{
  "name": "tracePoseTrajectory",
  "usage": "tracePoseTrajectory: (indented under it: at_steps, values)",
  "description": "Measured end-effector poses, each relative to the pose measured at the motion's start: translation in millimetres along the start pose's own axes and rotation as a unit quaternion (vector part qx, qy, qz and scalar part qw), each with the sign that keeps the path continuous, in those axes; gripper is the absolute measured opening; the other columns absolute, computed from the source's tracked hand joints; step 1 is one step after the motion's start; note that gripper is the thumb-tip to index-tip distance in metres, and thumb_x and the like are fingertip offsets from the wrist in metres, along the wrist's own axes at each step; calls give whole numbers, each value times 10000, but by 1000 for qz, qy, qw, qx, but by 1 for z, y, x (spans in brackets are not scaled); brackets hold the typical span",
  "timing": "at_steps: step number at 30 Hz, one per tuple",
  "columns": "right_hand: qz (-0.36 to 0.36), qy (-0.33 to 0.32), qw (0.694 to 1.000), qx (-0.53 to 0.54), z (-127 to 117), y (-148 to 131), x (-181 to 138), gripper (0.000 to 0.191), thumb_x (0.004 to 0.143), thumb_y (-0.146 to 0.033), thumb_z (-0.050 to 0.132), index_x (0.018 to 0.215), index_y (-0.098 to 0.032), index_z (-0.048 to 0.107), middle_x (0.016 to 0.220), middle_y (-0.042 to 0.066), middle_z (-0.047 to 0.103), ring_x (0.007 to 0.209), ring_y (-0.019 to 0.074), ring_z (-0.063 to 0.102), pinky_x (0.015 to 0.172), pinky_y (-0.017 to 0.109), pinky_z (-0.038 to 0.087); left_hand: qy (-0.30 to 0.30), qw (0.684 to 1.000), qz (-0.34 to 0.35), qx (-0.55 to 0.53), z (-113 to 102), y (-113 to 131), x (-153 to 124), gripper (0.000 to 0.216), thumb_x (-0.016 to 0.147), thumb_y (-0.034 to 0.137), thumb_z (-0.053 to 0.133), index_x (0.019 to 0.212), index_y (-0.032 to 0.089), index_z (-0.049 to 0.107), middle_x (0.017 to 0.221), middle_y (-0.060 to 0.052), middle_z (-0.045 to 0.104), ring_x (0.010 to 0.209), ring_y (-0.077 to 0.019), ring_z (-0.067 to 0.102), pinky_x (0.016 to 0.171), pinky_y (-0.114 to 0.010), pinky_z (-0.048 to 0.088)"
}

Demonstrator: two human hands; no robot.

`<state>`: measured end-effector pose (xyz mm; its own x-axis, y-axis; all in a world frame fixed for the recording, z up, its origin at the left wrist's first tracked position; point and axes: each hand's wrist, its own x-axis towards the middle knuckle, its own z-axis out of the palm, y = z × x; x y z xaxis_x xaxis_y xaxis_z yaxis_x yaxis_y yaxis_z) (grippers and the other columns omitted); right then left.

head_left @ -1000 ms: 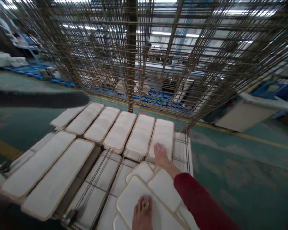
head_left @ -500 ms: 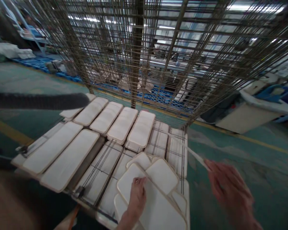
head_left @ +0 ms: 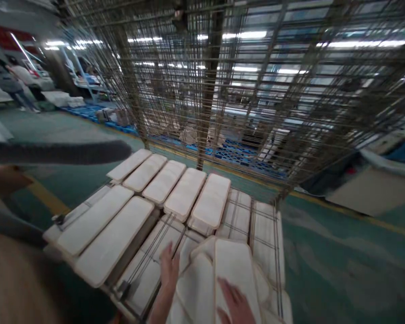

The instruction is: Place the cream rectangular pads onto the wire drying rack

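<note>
Several white rectangular trays (head_left: 184, 194) lie side by side on a wire rack shelf (head_left: 266, 234). A loose pile of the same trays (head_left: 234, 263) sits at the shelf's near end. My right hand (head_left: 235, 303) lies flat on the top tray of that pile, fingers spread. My left hand (head_left: 169, 269) rests against the pile's left edge, fingers straight and pointing away from me, over the bare wire. Neither hand closes around anything. Two longer trays (head_left: 111, 238) lie at the left of the shelf.
More wire shelves (head_left: 222, 81) stack up above and behind. A dark padded bar (head_left: 70, 152) crosses at the left. Green floor with a yellow line (head_left: 357, 216) lies to the right. Blue pallets (head_left: 236, 150) sit beyond the rack. People (head_left: 16, 83) stand far left.
My right hand took the rightmost tray off the back row, swung it out to the right, and now rests on the pile. My left hand slid from the pile's top to its left edge.
</note>
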<state>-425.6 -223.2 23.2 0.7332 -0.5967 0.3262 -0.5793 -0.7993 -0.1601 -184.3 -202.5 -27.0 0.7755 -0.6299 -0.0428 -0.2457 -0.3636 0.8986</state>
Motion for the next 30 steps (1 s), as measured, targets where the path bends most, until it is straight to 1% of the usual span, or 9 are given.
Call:
tracePoseTrajectory:
  at_steps: [4, 7, 11, 13, 15, 19, 23, 26, 30]
  values:
    - [116, -55, 990, -61, 52, 25, 135, 621, 794, -145, 373, 1395, -122, 217, 1449, 101, 299, 1316, 267, 291, 1022, 442, 371, 28, 985, 105, 132, -8, 9, 92, 557, 750, 167, 381, 1290, 44, 324, 1311, -222, 424, 1257, -297, 366, 1037, -498, 316]
    - [127, -125, 976, -125, 92, 35, 209, 764, 660, 7, 399, 1391, -132, 226, 1477, 101, 220, 1344, 330, 188, 1031, 541, 306, -11, 955, 198, 219, -3, 16, 148, 677, 691, 39, 395, 1356, 89, 276, 1444, -163, 289, 1363, -291, 150, 1095, -483, 214]
    - [96, -157, 973, -142, 121, 47, 245, 851, 558, 105, 409, 1360, -166, 315, 1458, 109, 271, 1325, 361, 222, 1025, 588, 282, -105, 897, 301, 308, 9, 17, 199, 854, 590, -50, 413, 1390, 200, 251, 1494, -69, 224, 1383, -270, 5, 1116, -508, 79]
    - [89, -151, 975, -140, 115, 53, 251, 745, 621, 111, 375, 1323, -137, 381, 1420, 134, 344, 1304, 350, 280, 1017, 568, 315, -155, 867, 337, 332, 12, 14, 216, 817, 610, -33, 438, 1373, 221, 293, 1478, -60, 272, 1382, -268, 51, 1114, -515, 47]
    - [88, -136, 978, -132, 95, 62, 255, 637, 697, 99, 307, 1289, -101, 427, 1380, 140, 409, 1292, 313, 319, 1028, 513, 334, -196, 846, 361, 340, 11, 11, 227, 704, 676, 1, 437, 1340, 223, 359, 1446, -66, 340, 1370, -265, 147, 1109, -519, 42]
    - [119, -70, 984, -113, 18, 85, 243, 573, 764, 61, 230, 1285, -79, 422, 1353, 115, 456, 1273, 204, 362, 1074, 387, 304, -245, 831, 395, 306, 1, 19, 240, 592, 735, 37, 428, 1290, 242, 437, 1412, -70, 397, 1338, -273, 249, 1097, -522, 83]
    - [201, 152, 968, 12, -65, 93, 180, 367, 871, -161, 354, 1202, -181, 512, 1194, 79, 575, 1104, 167, 527, 973, 328, 419, -244, 853, 405, 220, -18, 57, 245, 545, 755, 72, 412, 1267, 251, 470, 1378, -58, 443, 1292, -234, 340, 1072, -430, 231]
    - [232, 213, 947, 68, -107, 77, 112, 293, 865, -248, 435, 1127, -256, 565, 1140, 42, 582, 1045, 147, 559, 913, 267, 440, -180, 900, 370, 140, -42, 94, 238, 451, 826, 172, 344, 1261, 173, 465, 1250, -91, 547, 1152, -192, 486, 982, -341, 366]
    - [182, 182, 966, 33, -135, 45, 22, 355, 860, -218, 405, 1173, -312, 545, 1171, 34, 579, 1047, 164, 568, 876, 267, 477, -35, 961, 267, 54, -85, 131, 207, 416, 852, 272, 288, 1160, 96, 506, 893, -79, 615, 814, -183, 565, 735, -304, 464]
